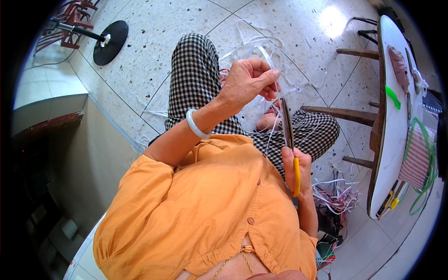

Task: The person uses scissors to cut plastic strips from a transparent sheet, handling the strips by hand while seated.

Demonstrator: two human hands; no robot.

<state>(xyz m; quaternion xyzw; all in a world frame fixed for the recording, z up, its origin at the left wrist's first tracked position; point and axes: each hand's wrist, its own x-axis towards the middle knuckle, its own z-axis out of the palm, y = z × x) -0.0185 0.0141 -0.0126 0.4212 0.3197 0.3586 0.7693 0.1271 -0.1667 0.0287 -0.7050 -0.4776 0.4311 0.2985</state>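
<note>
My left hand [250, 78], with a pale bangle on its wrist, pinches a flat white plastic strip [265, 56] between thumb and fingers over my knees. The strip loops up past the fingertips and runs down beside a pair of scissors. In front of my right side, my right hand [297, 171] grips the yellow handle [296, 177] of these scissors. Their long dark blades [287, 126] point away from me, close together, with the strip alongside them. Whether the strip lies between the blades I cannot tell.
Loose white strips [245, 45] lie scattered over the speckled tile floor [147, 35]. On my right stands a white-topped table [388, 147] with a utility knife [386, 199] and a woven bag [418, 154]. A strip bundle [336, 197] sits below. A round black stand base [113, 43] is far left.
</note>
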